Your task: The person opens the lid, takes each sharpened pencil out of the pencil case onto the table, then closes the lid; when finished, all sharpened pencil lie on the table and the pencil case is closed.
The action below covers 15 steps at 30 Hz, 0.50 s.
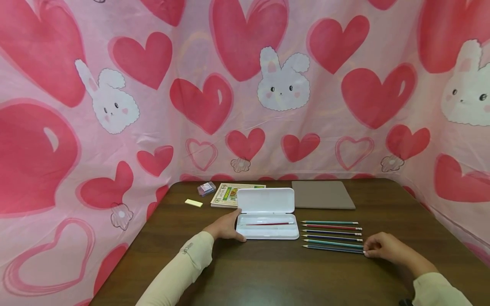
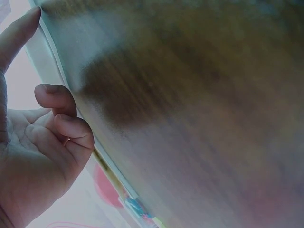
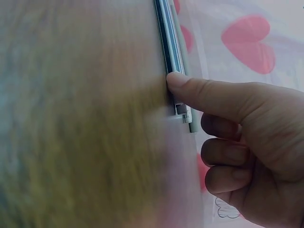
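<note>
A white pencil case (image 1: 268, 231) lies with its lid (image 1: 266, 200) raised and one red pencil (image 1: 269, 223) inside. My left hand (image 1: 226, 225) grips its left end, thumb at the front corner and a finger near the hinge. In the left wrist view, other fingers (image 2: 76, 133) curl beside the case's edge. To the right of the case, several sharpened pencils lie in a row, points leftward. My right hand (image 1: 386, 248) pinches the eraser end of the nearest, dark blue pencil (image 1: 333, 248). In the right wrist view, the thumb (image 3: 209, 92) presses along that pencil.
Behind the case lie a stack of booklets (image 1: 220, 197) and a flat grey-brown laptop-like slab (image 1: 323, 195). A small clear box (image 1: 206, 188) and a yellow strip (image 1: 193, 203) sit at the back left. Heart-and-bunny cloth (image 1: 283, 140) hangs around the dark wooden table (image 1: 268, 276).
</note>
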{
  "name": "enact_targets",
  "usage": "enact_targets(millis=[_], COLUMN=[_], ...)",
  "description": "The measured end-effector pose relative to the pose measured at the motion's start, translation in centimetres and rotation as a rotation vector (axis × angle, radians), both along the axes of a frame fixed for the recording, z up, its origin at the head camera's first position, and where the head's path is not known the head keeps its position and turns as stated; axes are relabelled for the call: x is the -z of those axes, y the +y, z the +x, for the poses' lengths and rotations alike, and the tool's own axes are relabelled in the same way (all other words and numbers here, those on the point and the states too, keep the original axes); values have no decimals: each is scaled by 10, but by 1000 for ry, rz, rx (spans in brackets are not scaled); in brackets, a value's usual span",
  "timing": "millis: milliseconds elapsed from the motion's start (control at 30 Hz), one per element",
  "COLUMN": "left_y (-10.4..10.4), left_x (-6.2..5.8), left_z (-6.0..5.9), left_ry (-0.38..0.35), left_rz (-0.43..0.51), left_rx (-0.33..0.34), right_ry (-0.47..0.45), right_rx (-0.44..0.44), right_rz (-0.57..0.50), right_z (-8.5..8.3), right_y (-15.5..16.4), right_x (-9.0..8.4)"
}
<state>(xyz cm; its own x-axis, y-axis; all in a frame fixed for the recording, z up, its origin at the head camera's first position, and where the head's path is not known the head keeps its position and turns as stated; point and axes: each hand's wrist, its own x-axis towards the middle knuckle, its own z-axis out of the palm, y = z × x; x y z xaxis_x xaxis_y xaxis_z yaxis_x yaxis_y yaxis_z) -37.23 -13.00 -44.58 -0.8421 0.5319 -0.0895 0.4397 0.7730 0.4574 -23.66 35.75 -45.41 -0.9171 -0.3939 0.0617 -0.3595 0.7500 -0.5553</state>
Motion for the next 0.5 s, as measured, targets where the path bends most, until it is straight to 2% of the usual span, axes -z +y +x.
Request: enact_targets(millis=[300,500], left_y=[0,0], left_x=[0,-2], left_z=[0,0], left_ry=[-3,10], left_rz=[-4,0], left_rx=[2,10], right_ry=[36,44], right_rx=[0,1], right_rz=[11,3], right_z=[0,-7], right_y=[-1,-20], right_x=[-3,-11])
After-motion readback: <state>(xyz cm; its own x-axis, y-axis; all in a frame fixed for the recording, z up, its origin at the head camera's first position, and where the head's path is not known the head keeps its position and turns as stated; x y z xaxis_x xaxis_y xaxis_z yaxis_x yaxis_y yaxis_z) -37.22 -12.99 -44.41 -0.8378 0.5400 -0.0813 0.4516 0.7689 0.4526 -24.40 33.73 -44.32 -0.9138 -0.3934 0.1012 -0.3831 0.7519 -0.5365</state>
